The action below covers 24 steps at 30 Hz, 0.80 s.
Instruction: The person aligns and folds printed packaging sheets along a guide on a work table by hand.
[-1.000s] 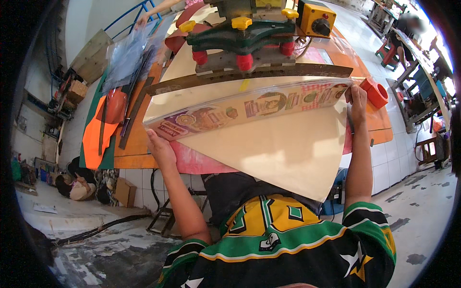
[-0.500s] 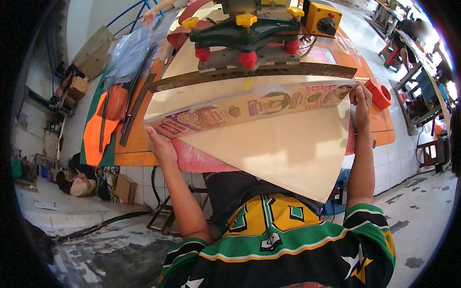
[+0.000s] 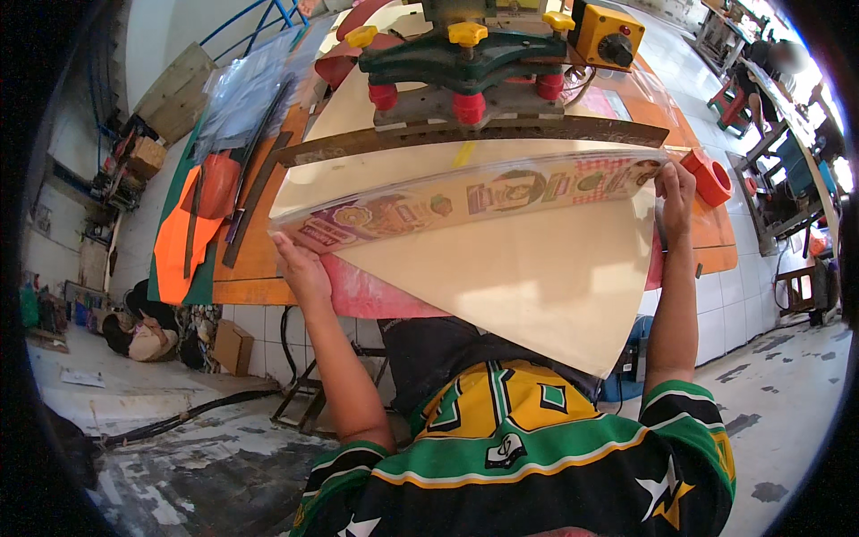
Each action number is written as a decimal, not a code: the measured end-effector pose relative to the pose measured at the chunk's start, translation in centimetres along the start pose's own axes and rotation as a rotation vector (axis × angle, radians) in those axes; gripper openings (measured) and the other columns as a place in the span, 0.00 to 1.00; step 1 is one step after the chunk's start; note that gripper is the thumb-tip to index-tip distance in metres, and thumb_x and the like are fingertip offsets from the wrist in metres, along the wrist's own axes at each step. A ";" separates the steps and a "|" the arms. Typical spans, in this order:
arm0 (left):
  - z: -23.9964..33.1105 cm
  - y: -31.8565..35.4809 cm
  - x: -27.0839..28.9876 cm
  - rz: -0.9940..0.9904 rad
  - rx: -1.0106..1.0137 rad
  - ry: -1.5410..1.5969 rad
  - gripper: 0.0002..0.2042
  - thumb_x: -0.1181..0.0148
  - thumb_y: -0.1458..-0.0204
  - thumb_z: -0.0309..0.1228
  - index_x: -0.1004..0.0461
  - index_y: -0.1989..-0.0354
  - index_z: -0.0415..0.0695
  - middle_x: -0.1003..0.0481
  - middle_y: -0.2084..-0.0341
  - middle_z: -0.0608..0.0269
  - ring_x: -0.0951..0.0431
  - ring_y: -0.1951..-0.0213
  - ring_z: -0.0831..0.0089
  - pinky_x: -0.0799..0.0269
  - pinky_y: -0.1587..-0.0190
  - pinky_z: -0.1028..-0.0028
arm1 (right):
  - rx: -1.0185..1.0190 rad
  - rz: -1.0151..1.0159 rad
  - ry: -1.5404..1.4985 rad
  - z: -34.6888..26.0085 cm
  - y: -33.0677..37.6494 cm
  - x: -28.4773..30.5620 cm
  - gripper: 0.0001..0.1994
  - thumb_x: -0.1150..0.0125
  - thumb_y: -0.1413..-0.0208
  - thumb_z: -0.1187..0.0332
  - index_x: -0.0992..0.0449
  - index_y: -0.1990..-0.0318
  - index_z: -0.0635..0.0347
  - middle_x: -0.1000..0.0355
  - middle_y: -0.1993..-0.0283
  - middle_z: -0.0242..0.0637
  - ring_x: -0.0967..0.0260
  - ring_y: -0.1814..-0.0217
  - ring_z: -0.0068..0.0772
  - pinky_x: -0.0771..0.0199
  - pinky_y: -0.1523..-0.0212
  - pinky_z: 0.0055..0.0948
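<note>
A long clear plastic strip with colourful printed food pictures (image 3: 519,191) stands tilted on its long edge across the cream sheet (image 3: 501,268). My left hand (image 3: 304,270) grips its left end, the thumb against the lower corner. At the other end, my right hand (image 3: 676,190) is closed on the upper right corner. Just beyond the strip runs the long metal bar (image 3: 474,134) of a heat-sealing press (image 3: 465,67), and the strip's top edge lies close to it. Whether the strip touches the bar I cannot tell. Both hands' undersides are hidden.
A red tape ring (image 3: 709,177) lies by my right hand. On the left are clear plastic sheets (image 3: 242,98), an orange sheet (image 3: 183,242) and dark flat bars (image 3: 255,197). A yellow control box (image 3: 608,36) sits beside the press. Another person (image 3: 774,76) sits at the far right.
The view has shifted slightly. My hands keep their hold, and the strip leans a little differently, its print looking paler. At the top left, another person's hand has drawn back from the plastic sheets.
</note>
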<state>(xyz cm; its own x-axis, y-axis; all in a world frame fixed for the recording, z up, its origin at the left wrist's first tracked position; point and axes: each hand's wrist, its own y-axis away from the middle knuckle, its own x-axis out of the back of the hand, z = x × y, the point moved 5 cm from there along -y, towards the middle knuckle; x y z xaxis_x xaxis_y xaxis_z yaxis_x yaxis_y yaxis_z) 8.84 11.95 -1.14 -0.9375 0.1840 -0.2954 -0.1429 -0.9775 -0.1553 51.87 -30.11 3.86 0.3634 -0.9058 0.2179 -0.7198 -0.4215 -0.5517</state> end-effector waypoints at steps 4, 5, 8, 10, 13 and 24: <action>-1.0 -0.6 1.2 -0.066 0.040 -0.025 0.30 0.59 0.37 0.57 0.34 0.50 0.36 0.28 0.66 0.68 0.31 0.68 0.84 0.38 0.67 0.83 | 0.022 0.010 0.002 0.0 -0.1 0.3 0.23 0.54 0.35 0.52 0.33 0.78 0.59 0.43 0.82 0.22 0.51 0.79 0.14 0.55 0.78 0.21; -0.7 -0.5 0.6 -0.075 0.015 0.019 0.31 0.59 0.37 0.56 0.35 0.47 0.35 0.28 0.61 0.64 0.29 0.62 0.81 0.35 0.62 0.81 | 0.027 0.016 0.038 -0.1 -0.1 0.3 0.23 0.55 0.34 0.51 0.36 0.79 0.57 0.43 0.83 0.23 0.51 0.80 0.14 0.55 0.79 0.20; -0.3 -0.1 0.0 -0.059 0.004 0.061 0.33 0.60 0.37 0.56 0.38 0.43 0.34 0.28 0.52 0.59 0.28 0.54 0.76 0.34 0.53 0.78 | 0.011 -0.004 0.024 0.5 0.1 0.5 0.24 0.55 0.34 0.51 0.35 0.79 0.57 0.42 0.83 0.24 0.50 0.81 0.14 0.54 0.79 0.20; -0.3 -0.1 0.0 -0.037 0.016 0.059 0.33 0.60 0.37 0.56 0.39 0.42 0.33 0.29 0.50 0.58 0.28 0.52 0.74 0.34 0.51 0.77 | 0.014 -0.011 0.019 0.5 0.0 0.5 0.24 0.55 0.34 0.51 0.35 0.79 0.57 0.42 0.83 0.24 0.50 0.81 0.14 0.54 0.79 0.20; -0.5 -0.3 0.3 -0.046 0.017 0.054 0.34 0.60 0.38 0.57 0.40 0.40 0.33 0.31 0.47 0.56 0.29 0.49 0.72 0.34 0.48 0.75 | 0.019 -0.018 -0.002 0.5 0.1 0.4 0.23 0.54 0.35 0.52 0.33 0.78 0.58 0.43 0.83 0.23 0.50 0.81 0.14 0.54 0.79 0.21; -0.2 -0.1 0.0 -0.055 -0.029 0.104 0.31 0.57 0.39 0.58 0.36 0.45 0.38 0.28 0.58 0.65 0.29 0.60 0.81 0.34 0.58 0.81 | 0.044 -0.008 0.011 2.3 0.1 1.4 0.24 0.56 0.34 0.50 0.32 0.77 0.58 0.41 0.84 0.24 0.48 0.82 0.14 0.52 0.80 0.20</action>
<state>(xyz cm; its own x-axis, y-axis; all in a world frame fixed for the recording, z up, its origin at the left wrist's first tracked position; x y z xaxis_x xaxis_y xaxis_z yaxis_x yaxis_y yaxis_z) 8.90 12.03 -1.33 -0.8902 0.2489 -0.3817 -0.1829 -0.9624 -0.2009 53.67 -31.34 2.24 0.3621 -0.9030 0.2312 -0.6900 -0.4264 -0.5849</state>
